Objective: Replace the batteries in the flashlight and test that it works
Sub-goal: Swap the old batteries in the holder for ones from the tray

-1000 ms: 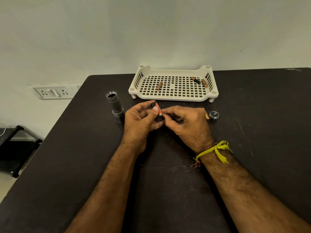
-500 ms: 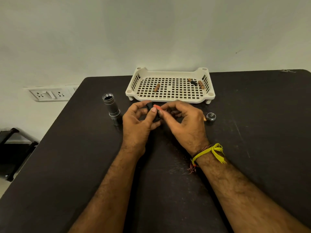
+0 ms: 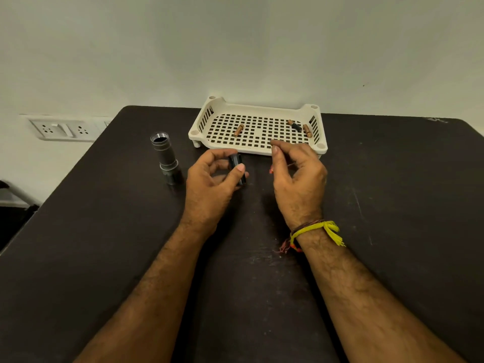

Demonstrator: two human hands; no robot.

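Black holder (image 3: 237, 169) in left hand (image 3: 209, 186), right hand (image 3: 298, 179) now apart.

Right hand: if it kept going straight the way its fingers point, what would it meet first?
Most likely the near rim of the white tray. The right hand points away and slightly left, fingertips already overlapping that rim in view; height above it is unclear.

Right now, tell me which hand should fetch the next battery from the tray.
Probably right. The right hand hovers beside the white tray, near its batteries; the left hand is gripping the black battery holder.
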